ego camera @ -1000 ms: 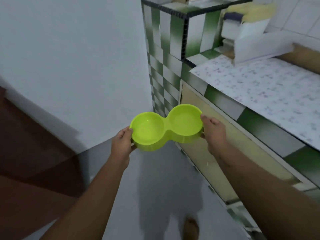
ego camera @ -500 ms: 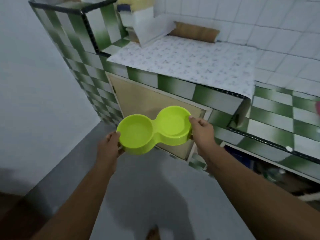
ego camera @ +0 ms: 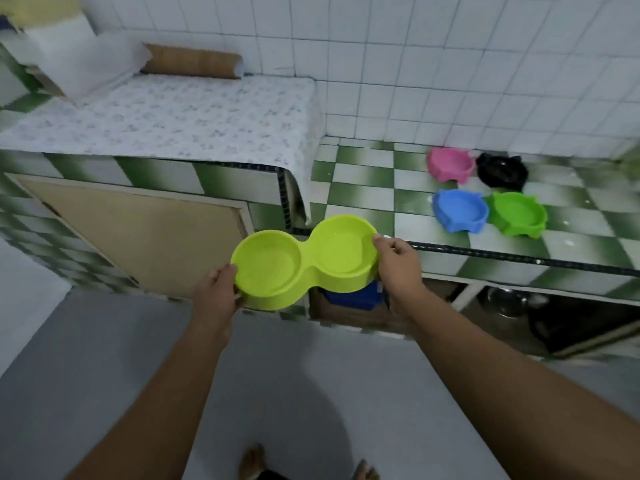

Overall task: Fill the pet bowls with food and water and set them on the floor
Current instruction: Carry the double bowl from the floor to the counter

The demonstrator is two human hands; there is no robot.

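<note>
So in the last second I've swung round to the right. A moment ago I was facing the bare wall and the corner of the tiled unit, and now the low checkered counter [ego camera: 374,188] is right in front of me. The double bowl [ego camera: 304,261] hasn't changed: it's up in the air over the floor [ego camera: 104,358], level, just short of the counter edge. My left hand [ego camera: 216,292] grips the left end, thumb hooked over the rim and fingers curled underneath. My right hand [ego camera: 398,261] pinches the right rim, thumb on top.

New in view are four small bowls sitting on the counter: pink [ego camera: 450,164], black [ego camera: 502,171], blue [ego camera: 459,209] and green [ego camera: 517,214]. All look empty from here.

Both cups of mine look empty too, though I can't rule out a wet sheen. So my guess is nothing's been filled yet, and the counter is where I'd park this one to start.
</note>
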